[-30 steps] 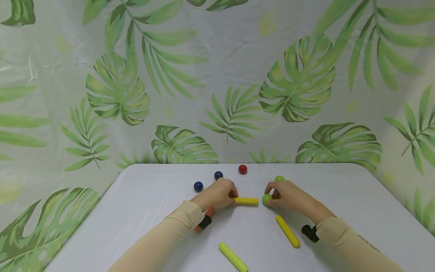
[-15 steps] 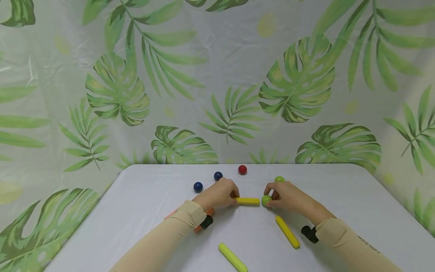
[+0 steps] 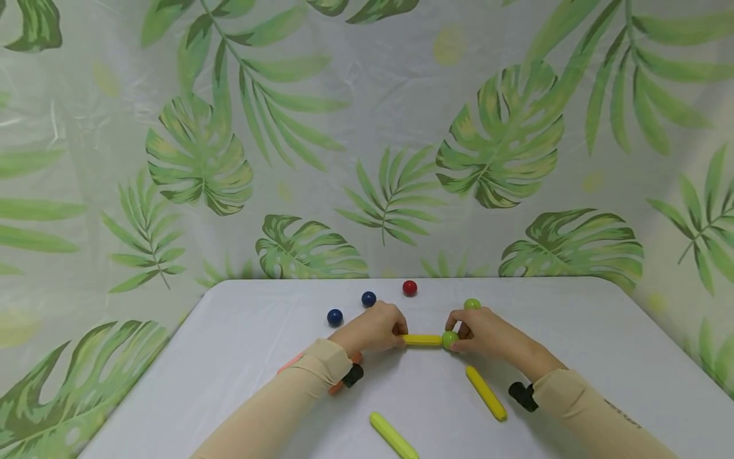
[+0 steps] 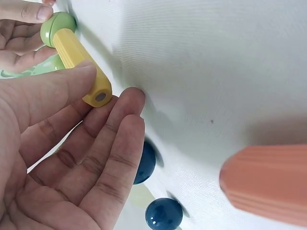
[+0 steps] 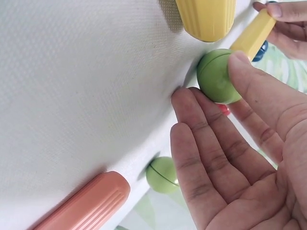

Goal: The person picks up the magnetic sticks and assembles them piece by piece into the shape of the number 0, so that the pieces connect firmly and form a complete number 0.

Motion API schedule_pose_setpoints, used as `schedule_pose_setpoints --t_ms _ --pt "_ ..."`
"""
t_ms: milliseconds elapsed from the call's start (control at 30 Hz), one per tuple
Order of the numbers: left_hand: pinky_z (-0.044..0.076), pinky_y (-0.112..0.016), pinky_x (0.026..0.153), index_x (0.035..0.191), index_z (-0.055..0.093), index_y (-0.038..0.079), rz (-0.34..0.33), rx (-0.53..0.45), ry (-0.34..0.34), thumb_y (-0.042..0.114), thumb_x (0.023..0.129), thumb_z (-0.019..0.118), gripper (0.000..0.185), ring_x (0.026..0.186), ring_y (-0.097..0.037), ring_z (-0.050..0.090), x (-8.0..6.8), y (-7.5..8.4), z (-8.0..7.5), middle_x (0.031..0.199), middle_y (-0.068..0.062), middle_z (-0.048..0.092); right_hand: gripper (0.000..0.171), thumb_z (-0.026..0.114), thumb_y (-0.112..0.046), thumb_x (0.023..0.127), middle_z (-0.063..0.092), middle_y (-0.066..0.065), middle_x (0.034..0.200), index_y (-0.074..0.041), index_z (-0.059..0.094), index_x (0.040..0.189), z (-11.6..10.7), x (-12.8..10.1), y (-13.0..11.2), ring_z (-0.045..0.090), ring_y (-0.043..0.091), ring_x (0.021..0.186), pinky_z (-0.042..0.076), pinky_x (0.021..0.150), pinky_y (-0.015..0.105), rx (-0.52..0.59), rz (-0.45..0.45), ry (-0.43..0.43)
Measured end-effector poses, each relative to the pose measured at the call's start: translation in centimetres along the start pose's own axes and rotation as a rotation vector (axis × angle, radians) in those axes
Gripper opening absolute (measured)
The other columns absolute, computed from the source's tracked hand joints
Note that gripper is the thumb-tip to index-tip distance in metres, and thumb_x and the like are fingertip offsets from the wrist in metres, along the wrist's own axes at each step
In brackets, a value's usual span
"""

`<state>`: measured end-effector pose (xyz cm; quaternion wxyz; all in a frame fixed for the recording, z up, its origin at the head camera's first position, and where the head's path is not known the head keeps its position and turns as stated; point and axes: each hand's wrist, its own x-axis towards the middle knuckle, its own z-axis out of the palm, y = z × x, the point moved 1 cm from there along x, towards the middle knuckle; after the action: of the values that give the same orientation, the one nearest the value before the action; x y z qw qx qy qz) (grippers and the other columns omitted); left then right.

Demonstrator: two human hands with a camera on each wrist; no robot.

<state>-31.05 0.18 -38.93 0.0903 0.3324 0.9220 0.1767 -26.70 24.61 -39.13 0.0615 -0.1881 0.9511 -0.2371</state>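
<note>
My left hand (image 3: 375, 328) pinches the near end of a ridged yellow rod (image 3: 423, 340) between thumb and fingers. A grey disc shows in that end in the left wrist view, on the yellow rod (image 4: 76, 52). Its other end meets a green ball (image 3: 450, 340), which my right hand (image 3: 487, 331) pinches on the white table (image 3: 550, 306). The right wrist view shows the thumb across the side of this green ball (image 5: 216, 79), with fingertips beneath. Another green ball (image 3: 472, 304) lies just behind the right hand.
Farther back lie two blue balls (image 3: 335, 317) and a red ball (image 3: 410, 288). A second yellow rod (image 3: 486, 393) and a lime rod (image 3: 394, 435) lie nearer. An orange rod (image 3: 335, 388) is partly hidden under the left wrist; another orange rod (image 5: 86, 203) shows by the right hand.
My left hand has shifted slightly right with the yellow rod, and the small gap between rod and green ball has closed. The right hand has stayed almost still.
</note>
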Motion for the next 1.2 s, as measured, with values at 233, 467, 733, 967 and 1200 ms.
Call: schedule_pose_setpoints --t_ms 233,467,733,967,1200 --pt "0.049 -0.017 0.070 0.101 0.083 0.010 0.001 0.016 -0.003 0.015 0.092 0.086 0.010 0.072 -0.004 0.055 0.0 0.2 -0.1 0.081 0.005 0.071 0.022 0.086 -0.013 0.091 0.070 0.000 0.086 -0.011 0.069 0.106 0.0 -0.1 0.2 0.061 0.011 0.077 0.055 0.071 0.029 0.021 -0.012 0.001" --pt "0.049 -0.017 0.070 0.103 0.083 0.010 0.009 0.013 -0.011 0.015 0.093 0.086 0.011 0.073 -0.005 0.054 0.0 0.3 -0.2 0.081 0.006 0.069 0.025 0.087 -0.014 0.090 0.069 0.000 0.085 -0.012 0.067 0.106 -0.1 -0.2 0.1 0.060 0.012 0.075 0.054 0.070 0.028 0.030 -0.011 -0.014" --pt "0.049 -0.017 0.071 0.102 0.083 0.011 0.009 0.011 -0.019 0.016 0.094 0.085 0.010 0.074 -0.006 0.055 0.2 0.3 -0.1 0.080 0.006 0.068 0.029 0.088 -0.023 0.090 0.068 -0.002 0.086 -0.012 0.069 0.110 -0.3 -0.1 0.2 0.056 0.011 0.076 0.049 0.069 0.026 0.022 -0.074 -0.024" --pt "0.048 -0.017 0.070 0.101 0.083 0.012 0.001 0.012 -0.019 0.017 0.094 0.085 0.010 0.073 -0.006 0.054 0.5 0.4 -0.1 0.079 0.007 0.066 0.022 0.085 -0.022 0.093 0.066 -0.004 0.083 -0.012 0.073 0.109 0.1 0.5 0.1 0.053 0.008 0.071 0.047 0.066 0.023 0.022 -0.101 -0.037" --pt "0.047 -0.017 0.071 0.101 0.083 0.012 0.014 0.024 -0.023 0.017 0.094 0.085 0.009 0.074 -0.006 0.054 0.6 0.6 -0.2 0.078 0.008 0.066 0.011 0.084 -0.019 0.094 0.065 -0.006 0.082 -0.016 0.075 0.099 0.5 1.1 0.0 0.052 0.007 0.072 0.046 0.066 0.023 -0.012 -0.101 -0.034"
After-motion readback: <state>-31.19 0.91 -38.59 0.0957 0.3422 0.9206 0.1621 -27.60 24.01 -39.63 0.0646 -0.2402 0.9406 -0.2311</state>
